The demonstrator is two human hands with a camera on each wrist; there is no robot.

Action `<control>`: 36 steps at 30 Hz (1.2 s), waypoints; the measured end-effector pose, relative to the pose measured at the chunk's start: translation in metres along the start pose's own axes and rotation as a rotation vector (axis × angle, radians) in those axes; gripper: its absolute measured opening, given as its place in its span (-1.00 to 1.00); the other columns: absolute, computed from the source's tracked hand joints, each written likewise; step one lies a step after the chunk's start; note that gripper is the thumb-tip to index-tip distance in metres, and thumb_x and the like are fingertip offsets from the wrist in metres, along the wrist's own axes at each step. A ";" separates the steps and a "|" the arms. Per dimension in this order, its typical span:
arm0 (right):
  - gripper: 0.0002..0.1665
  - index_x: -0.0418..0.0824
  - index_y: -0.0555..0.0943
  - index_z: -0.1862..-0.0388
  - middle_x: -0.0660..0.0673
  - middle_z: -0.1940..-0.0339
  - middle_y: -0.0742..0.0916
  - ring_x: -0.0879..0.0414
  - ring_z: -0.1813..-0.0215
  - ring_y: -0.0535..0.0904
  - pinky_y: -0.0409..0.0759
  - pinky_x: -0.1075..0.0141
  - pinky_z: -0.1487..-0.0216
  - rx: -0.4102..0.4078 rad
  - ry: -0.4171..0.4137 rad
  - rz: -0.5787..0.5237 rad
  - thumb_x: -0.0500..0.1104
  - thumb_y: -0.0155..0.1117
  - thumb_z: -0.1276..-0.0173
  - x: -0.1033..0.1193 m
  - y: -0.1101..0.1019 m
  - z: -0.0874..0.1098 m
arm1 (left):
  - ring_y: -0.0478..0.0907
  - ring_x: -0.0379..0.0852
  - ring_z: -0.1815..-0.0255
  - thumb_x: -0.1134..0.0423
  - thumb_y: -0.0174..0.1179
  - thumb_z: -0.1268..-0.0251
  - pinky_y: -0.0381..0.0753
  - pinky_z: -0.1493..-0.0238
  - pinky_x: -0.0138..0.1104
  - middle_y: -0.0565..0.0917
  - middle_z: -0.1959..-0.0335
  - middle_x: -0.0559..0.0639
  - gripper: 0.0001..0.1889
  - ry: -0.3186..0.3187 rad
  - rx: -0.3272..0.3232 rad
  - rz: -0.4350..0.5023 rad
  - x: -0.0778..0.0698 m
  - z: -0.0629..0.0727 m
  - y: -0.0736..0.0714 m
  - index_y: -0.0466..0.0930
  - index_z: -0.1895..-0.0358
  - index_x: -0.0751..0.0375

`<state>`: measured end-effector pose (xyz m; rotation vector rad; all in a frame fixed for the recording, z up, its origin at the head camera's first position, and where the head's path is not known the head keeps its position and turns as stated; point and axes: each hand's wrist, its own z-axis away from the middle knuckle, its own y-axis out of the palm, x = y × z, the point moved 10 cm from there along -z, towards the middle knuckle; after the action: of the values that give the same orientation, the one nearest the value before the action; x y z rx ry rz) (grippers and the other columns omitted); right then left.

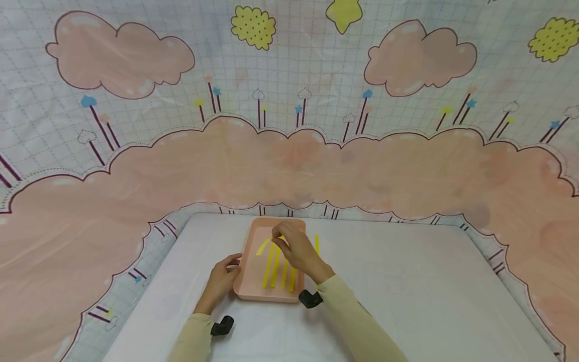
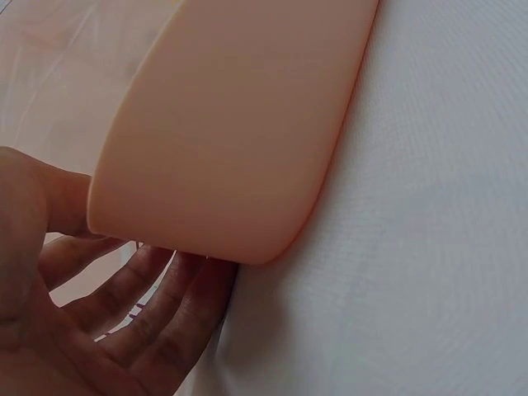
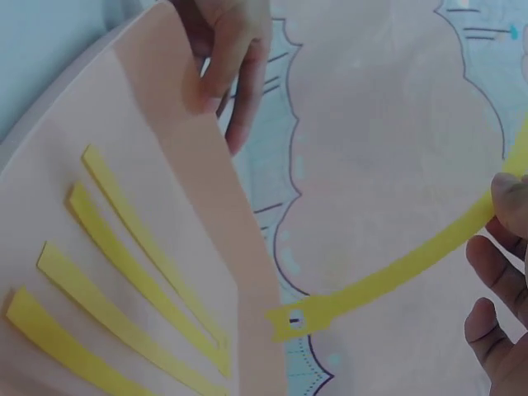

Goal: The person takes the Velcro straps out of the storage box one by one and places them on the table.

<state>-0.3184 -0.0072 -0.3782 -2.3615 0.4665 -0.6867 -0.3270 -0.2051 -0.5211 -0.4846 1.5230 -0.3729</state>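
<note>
My left hand [image 1: 220, 279] grips the left side of a shallow peach-pink tray [image 1: 249, 281], thumb over the rim and fingers along the outer wall in the left wrist view. Over the tray's far half, my right hand [image 1: 296, 247] pinches a thin yellow strip [image 3: 404, 268] between thumb and fingertip. The strip bends in a curve, and its free end has a small slot and a notched tip. Several more yellow strips [image 3: 144, 272] lie side by side in the tray, running lengthwise.
Just right of the tray, another yellow strip [image 1: 317, 244] lies on the white table [image 1: 407, 281], partly hidden by my right arm. A cloth backdrop [image 1: 316, 166] with printed clouds hangs behind the table. Black wrist cameras [image 1: 222, 326] sit at both wrists.
</note>
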 end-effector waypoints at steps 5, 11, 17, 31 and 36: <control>-0.85 -0.18 0.43 0.20 -0.05 0.27 0.59 0.15 0.24 0.50 0.50 0.35 0.26 -0.008 0.054 -0.063 -0.29 0.24 -0.36 -0.002 -0.007 0.005 | 0.63 0.18 -0.05 0.40 0.08 -0.34 0.62 0.04 -0.17 0.62 -0.06 0.29 -0.55 0.006 0.002 0.000 0.001 0.001 0.001 0.48 -0.30 0.26; -0.87 -0.16 0.45 0.20 -0.04 0.30 0.62 0.19 0.32 0.48 0.44 0.46 0.34 -0.021 0.128 -0.100 -0.26 0.23 -0.38 -0.004 -0.017 0.010 | 0.64 0.16 -0.03 0.40 0.08 -0.34 0.60 0.05 -0.21 0.63 -0.05 0.28 -0.56 0.015 -0.003 0.003 0.002 0.000 0.002 0.49 -0.29 0.26; -0.88 -0.19 0.50 0.17 -0.07 0.29 0.64 0.18 0.32 0.52 0.51 0.42 0.37 -0.059 0.179 -0.179 -0.26 0.25 -0.37 -0.006 -0.028 0.014 | 0.64 0.15 -0.04 0.39 0.08 -0.34 0.61 0.03 -0.16 0.63 -0.06 0.27 -0.55 0.008 0.000 0.001 0.007 -0.001 0.003 0.49 -0.30 0.23; -0.70 -0.26 0.59 -0.03 -0.23 0.24 0.73 0.03 0.22 0.67 0.54 0.45 0.26 -0.164 0.476 -0.433 -0.20 0.28 -0.36 -0.044 -0.040 0.034 | 0.63 0.12 -0.04 0.38 0.08 -0.36 0.58 0.09 -0.27 0.62 -0.07 0.25 -0.55 -0.001 0.011 0.015 0.003 -0.003 0.000 0.48 -0.31 0.21; -0.70 -0.36 0.55 -0.06 -0.31 0.22 0.69 0.13 0.26 0.62 0.61 0.35 0.29 -0.131 0.536 -0.474 -0.28 0.24 -0.38 -0.039 -0.047 0.037 | 0.63 0.14 -0.05 0.38 0.08 -0.36 0.60 0.08 -0.23 0.62 -0.07 0.27 -0.55 -0.005 0.013 0.006 0.004 -0.004 0.000 0.48 -0.31 0.22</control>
<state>-0.3212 0.0632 -0.3861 -2.4133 0.1643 -1.5685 -0.3306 -0.2078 -0.5242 -0.4701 1.5163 -0.3763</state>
